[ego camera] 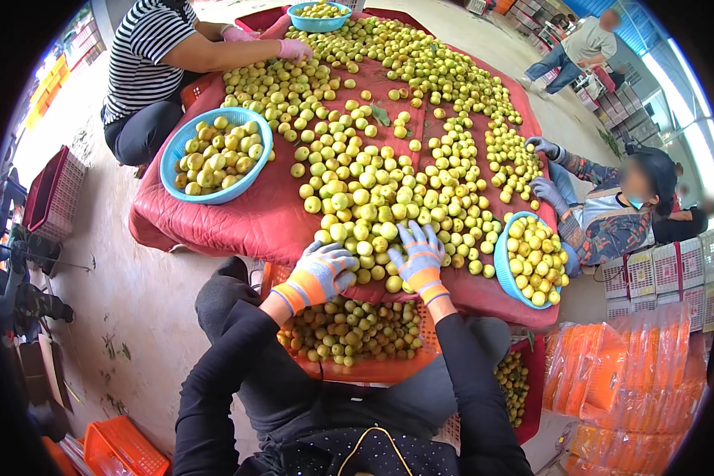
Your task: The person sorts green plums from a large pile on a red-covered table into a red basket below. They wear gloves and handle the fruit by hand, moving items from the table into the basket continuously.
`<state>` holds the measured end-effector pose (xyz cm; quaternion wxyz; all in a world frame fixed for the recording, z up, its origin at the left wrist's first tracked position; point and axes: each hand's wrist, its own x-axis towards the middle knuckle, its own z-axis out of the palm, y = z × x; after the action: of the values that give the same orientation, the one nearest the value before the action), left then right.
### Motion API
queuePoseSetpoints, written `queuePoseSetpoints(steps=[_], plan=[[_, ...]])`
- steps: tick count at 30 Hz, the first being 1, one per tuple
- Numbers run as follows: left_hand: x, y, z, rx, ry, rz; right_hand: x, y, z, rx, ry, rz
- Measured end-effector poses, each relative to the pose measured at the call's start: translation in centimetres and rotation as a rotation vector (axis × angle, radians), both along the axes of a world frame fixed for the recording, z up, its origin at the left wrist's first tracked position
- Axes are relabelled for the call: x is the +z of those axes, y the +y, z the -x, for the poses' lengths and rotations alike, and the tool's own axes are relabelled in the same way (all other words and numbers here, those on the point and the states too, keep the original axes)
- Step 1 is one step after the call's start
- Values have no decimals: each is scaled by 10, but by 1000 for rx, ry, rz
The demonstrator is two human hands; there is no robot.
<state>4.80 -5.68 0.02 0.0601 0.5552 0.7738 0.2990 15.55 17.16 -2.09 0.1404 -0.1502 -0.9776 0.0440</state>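
Green-yellow round fruits [369,195], likely jujubes, lie heaped on a table covered with a padded red cloth [214,223]. My left hand [321,271], in a grey and orange knit glove, rests against the heap's near left edge, fingers spread. Touching the fruits further right is my right hand [419,256], gloved alike, its fingers apart on top of them. Whether either palm covers a fruit is hidden, but neither hand is closed on one. Below the table edge, an orange plastic crate [363,372] between my legs holds more fruits, browner in tone.
Blue plastic baskets of fruit stand at left [175,184], right [503,268] and the far edge [318,25]. A person in a striped shirt [149,50] and a grey-gloved person [607,220] reach onto the table. Stacked orange crates [589,369] stand at lower right.
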Motion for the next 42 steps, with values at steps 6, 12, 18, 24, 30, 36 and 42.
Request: queuePoseSetpoints(steps=[6, 12, 18, 24, 30, 36, 42], plan=[[-1, -2, 0, 55, 145, -33, 26, -22, -8, 165, -99, 38], [11, 4, -1, 13, -38, -43, 34, -16, 81, 294, 215, 182], [12, 0, 7, 106, -246, -126, 10, -31, 127, 199, -146, -32], [10, -15, 17, 244, -877, -332, 20, 13, 84, 35, 539, 572], [7, -19, 24, 279, -1272, -366, 23, 49, 33, -197, 455, 1120], [-6, -5, 21, 237, -1391, -360, -3, 35, 59, 126, 6, 123], [-12, -1, 19, 219, -1405, -334, 6, 28, 48, -16, 104, 525]])
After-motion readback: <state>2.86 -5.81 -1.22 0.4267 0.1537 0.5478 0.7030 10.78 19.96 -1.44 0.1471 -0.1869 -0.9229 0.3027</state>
